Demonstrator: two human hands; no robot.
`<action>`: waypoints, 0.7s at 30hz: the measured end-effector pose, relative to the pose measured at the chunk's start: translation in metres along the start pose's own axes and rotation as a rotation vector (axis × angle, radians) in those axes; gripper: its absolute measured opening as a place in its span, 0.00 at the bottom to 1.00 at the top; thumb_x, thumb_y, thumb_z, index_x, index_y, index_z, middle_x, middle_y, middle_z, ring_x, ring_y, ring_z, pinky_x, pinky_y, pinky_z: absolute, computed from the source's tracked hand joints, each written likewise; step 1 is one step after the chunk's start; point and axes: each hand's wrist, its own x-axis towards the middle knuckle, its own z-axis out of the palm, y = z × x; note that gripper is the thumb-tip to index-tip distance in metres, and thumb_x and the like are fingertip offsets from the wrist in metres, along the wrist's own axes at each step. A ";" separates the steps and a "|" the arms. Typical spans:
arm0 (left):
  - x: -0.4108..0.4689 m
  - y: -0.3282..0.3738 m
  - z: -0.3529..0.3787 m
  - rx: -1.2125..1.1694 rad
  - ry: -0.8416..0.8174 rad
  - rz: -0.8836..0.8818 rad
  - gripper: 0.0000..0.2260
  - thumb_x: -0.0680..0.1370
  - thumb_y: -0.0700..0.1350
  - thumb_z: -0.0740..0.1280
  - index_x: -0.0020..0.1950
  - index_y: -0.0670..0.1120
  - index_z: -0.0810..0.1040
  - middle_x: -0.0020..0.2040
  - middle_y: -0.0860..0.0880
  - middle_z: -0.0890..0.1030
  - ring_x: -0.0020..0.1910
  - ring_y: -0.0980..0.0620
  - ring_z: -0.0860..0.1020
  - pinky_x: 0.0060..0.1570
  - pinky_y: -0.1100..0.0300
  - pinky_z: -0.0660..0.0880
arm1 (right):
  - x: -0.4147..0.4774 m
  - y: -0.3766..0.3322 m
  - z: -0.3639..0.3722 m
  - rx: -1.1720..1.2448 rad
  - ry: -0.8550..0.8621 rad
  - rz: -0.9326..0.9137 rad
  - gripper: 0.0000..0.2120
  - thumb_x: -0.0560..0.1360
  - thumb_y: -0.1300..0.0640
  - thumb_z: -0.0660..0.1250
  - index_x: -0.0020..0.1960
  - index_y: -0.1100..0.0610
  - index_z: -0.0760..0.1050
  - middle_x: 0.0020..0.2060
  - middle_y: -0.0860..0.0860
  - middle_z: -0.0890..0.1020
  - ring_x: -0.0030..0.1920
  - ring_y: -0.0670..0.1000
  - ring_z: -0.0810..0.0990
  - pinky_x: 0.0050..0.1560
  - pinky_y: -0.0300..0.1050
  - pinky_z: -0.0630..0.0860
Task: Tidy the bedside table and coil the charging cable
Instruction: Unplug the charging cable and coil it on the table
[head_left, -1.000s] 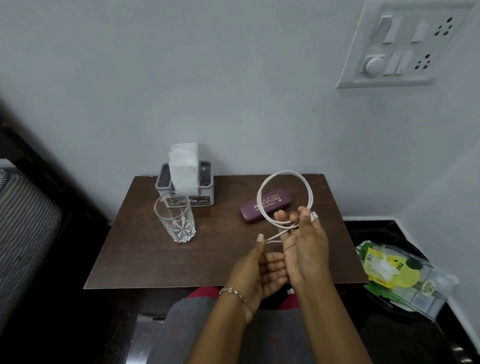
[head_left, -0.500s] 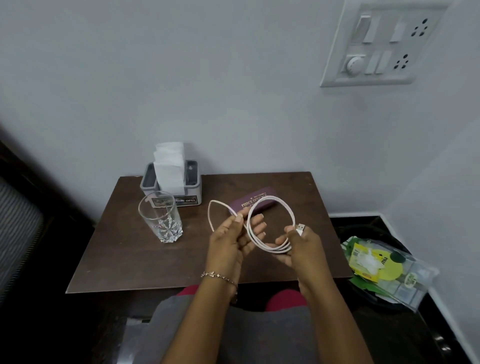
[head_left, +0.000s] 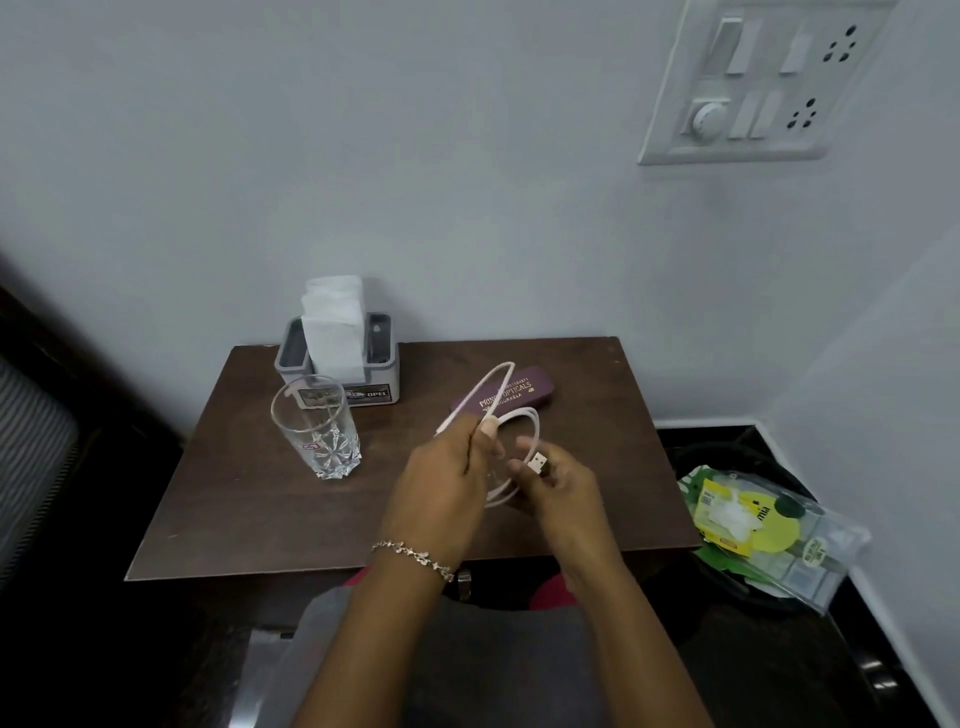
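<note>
A switch panel (head_left: 763, 83) hangs on the wall; a packet-filled bin (head_left: 691, 457) sits floor-level.

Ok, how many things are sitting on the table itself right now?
3: the glass front left, the tissue holder behind it, and the glasses case mid-back. The hands may hide something small.

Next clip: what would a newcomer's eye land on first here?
The two hands, mid-table: the left hand and right hand hold a white cable in loops, its USB plug at the right fingers. Behind it lies a purple case; a glass stands left, before a tissue holder.
</note>
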 end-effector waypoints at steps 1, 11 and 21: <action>-0.001 0.004 -0.002 0.048 0.000 -0.012 0.16 0.80 0.54 0.53 0.39 0.49 0.73 0.28 0.52 0.72 0.31 0.54 0.73 0.33 0.57 0.68 | 0.001 0.000 0.004 0.063 0.028 -0.024 0.20 0.73 0.65 0.68 0.63 0.51 0.71 0.41 0.55 0.83 0.43 0.51 0.83 0.39 0.40 0.80; -0.004 0.030 -0.021 0.471 -0.188 -0.064 0.18 0.80 0.53 0.49 0.36 0.51 0.72 0.45 0.47 0.82 0.51 0.45 0.76 0.54 0.53 0.66 | -0.003 -0.006 0.009 0.084 -0.138 -0.291 0.44 0.71 0.68 0.70 0.72 0.38 0.50 0.32 0.43 0.82 0.33 0.39 0.78 0.35 0.35 0.76; 0.013 -0.005 -0.012 -0.473 -0.063 -0.255 0.21 0.79 0.50 0.58 0.27 0.48 0.61 0.22 0.55 0.61 0.24 0.57 0.59 0.27 0.62 0.57 | 0.004 -0.001 -0.001 0.009 -0.102 -0.102 0.05 0.73 0.62 0.69 0.47 0.54 0.78 0.34 0.47 0.80 0.33 0.42 0.77 0.34 0.35 0.74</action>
